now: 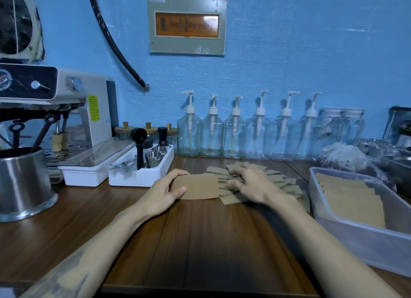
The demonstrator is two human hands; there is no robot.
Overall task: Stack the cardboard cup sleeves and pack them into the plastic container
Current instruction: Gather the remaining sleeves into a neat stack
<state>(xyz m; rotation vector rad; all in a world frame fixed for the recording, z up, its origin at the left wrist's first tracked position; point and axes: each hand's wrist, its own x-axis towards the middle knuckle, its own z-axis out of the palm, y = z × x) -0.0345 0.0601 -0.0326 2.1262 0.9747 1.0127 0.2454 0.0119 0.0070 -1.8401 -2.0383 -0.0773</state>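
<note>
Blue-painted wall behind a dark wood-grain worktop (200,242) at a coffee station. Left hand (165,192), fingers and thumb curled round the left end of a small squared stack of brown cardboard cup sleeves (198,187), pinches it flat on the worktop. Right hand (246,183), fingers spread and relaxed, rests on a fanned heap of loose corrugated sleeves (278,182) just beside the stack and touching it. Translucent rectangular plastic container (347,233), near the right forearm, already holds flat sleeves along its floor.

Risks, as judged: the spread fingers may drag several loose sleeves at once, skewing the stack's edges; a one-ended hold may let the stack splay when lifted; an uneven stack may catch on the container wall. Beyond the heap stand clear glass pump bottles (211,135) and a white tray of metal tools (142,166), either of which a hurried sweep could knock.
</note>
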